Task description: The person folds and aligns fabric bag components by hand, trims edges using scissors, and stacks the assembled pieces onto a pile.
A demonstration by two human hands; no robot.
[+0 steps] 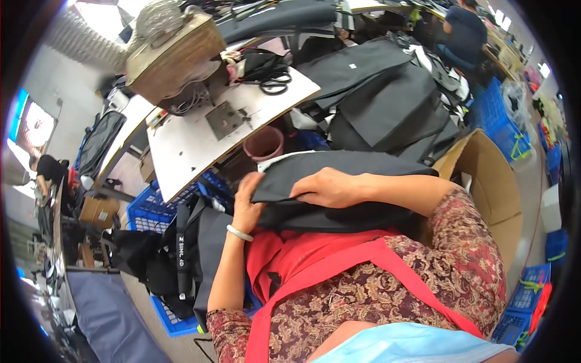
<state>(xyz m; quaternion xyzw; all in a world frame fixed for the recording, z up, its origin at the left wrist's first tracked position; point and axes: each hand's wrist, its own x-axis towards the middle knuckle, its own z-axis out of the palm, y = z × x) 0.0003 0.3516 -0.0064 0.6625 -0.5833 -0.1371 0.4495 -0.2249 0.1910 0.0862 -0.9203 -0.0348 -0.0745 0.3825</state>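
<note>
A long piece of black fabric (363, 162) lies folded across my lap, above the red apron (302, 251). At its left end, my left hand (247, 202) grips the edge, the fingers partly hidden behind it. My right hand (330, 187) rests on the upper layer with its fingers curled and pinching the cloth. A strip of white material (284, 158) shows along the fabric's far left edge.
A sewing machine (172, 60) stands on a white table (181, 151) ahead left, with black-handled scissors (275, 83). Black panels (387, 103) are piled ahead right. A cardboard box (502, 199) stands at my right, a blue crate (172, 320) at my left. Other people sit farther off.
</note>
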